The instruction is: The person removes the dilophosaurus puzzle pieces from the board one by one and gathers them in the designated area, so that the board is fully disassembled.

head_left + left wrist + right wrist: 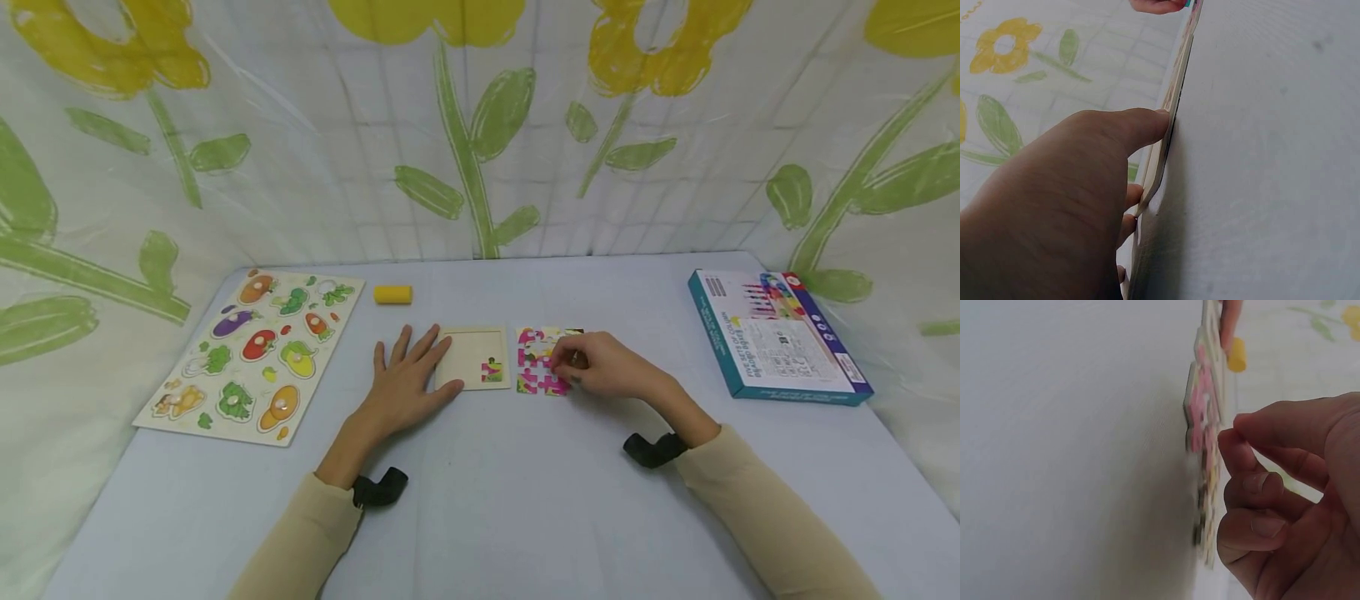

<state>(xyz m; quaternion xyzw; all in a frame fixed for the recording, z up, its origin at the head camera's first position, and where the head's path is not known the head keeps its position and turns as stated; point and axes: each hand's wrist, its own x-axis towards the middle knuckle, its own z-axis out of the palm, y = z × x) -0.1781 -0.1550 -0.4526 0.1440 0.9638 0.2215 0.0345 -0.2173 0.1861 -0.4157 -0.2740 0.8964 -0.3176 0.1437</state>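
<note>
A shallow square wooden puzzle tray [468, 342] lies flat mid-table. One pink, green and yellow puzzle piece [492, 370] sits in its lower right corner. My left hand [408, 379] rests on the tray's left side, fingers spread; in the left wrist view its thumb [1147, 125] touches the edge. Right of the tray lie several pink and yellow puzzle pieces [528, 358] in a loose block. Over their right side is my right hand [603, 365], fingers curled. Its thumb and index tips [1230, 439] come together in the right wrist view, with nothing visible between them.
A vegetable picture board [251, 354] lies at the left. Behind the left hand is a yellow cylinder [393, 294]. A teal-edged box [780, 337] lies at the far right. Flower-printed sheeting [300, 167] hangs behind the white-covered table [480, 500].
</note>
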